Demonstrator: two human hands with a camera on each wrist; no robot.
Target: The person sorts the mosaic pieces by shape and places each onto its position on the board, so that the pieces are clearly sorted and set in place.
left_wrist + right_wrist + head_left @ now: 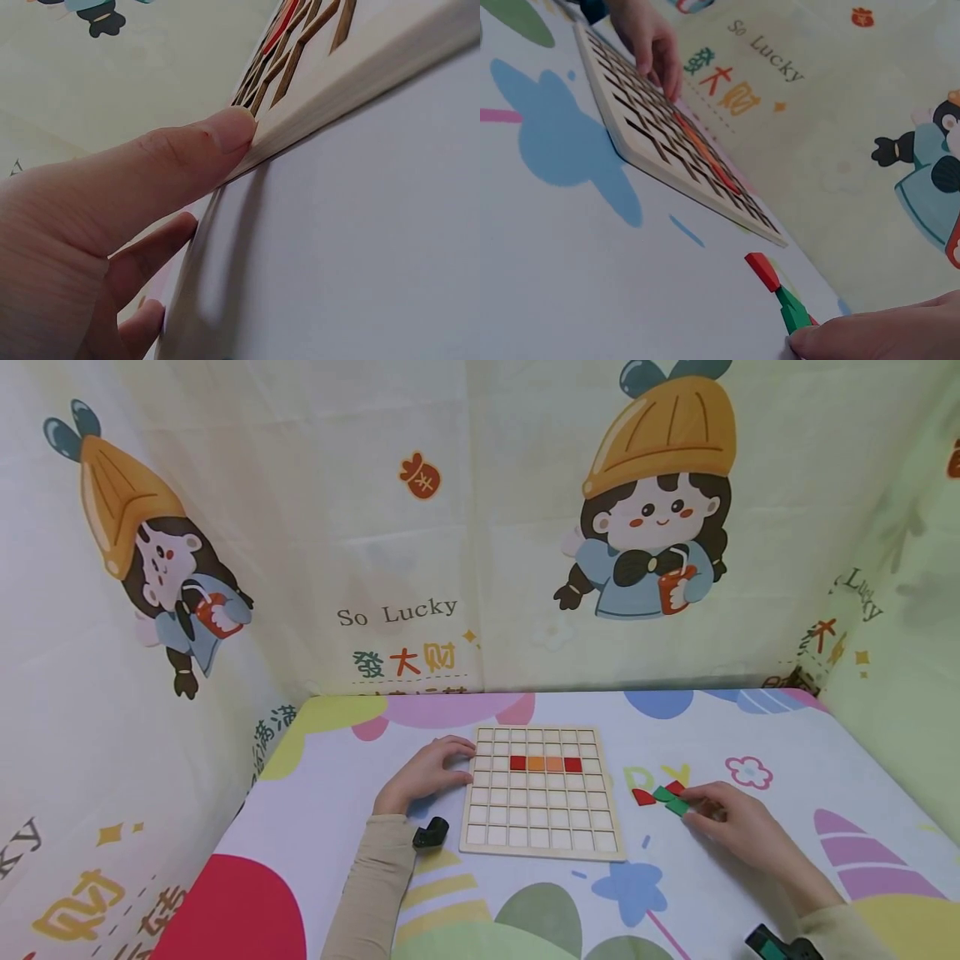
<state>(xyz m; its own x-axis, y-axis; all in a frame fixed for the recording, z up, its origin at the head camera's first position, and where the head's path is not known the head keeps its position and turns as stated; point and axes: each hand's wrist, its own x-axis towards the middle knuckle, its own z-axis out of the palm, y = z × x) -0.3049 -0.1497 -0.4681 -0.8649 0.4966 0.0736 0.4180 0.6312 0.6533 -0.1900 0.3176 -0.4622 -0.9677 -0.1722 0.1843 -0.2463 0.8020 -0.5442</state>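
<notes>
A wooden grid board (542, 855) lies flat on the table, with a red tile (518, 763), an orange tile (536, 763), a light orange tile (554, 764) and another red tile (573, 765) side by side in one upper row. My left hand (429, 772) rests at the board's left edge; in the left wrist view its thumb (232, 129) presses the rim. Right of the board, a loose red tile (642, 797) lies beside two green tiles (677, 807), with more red (675, 787) behind them. The fingertips of my right hand (731, 822) touch this group, thumb at the nearer green tile.
The table (337, 877) wears a white cloth with colourful printed shapes. A patterned curtain (517, 552) hangs behind it and along both sides. Black wrist devices sit by the left sleeve (431, 833) and the right sleeve (780, 943).
</notes>
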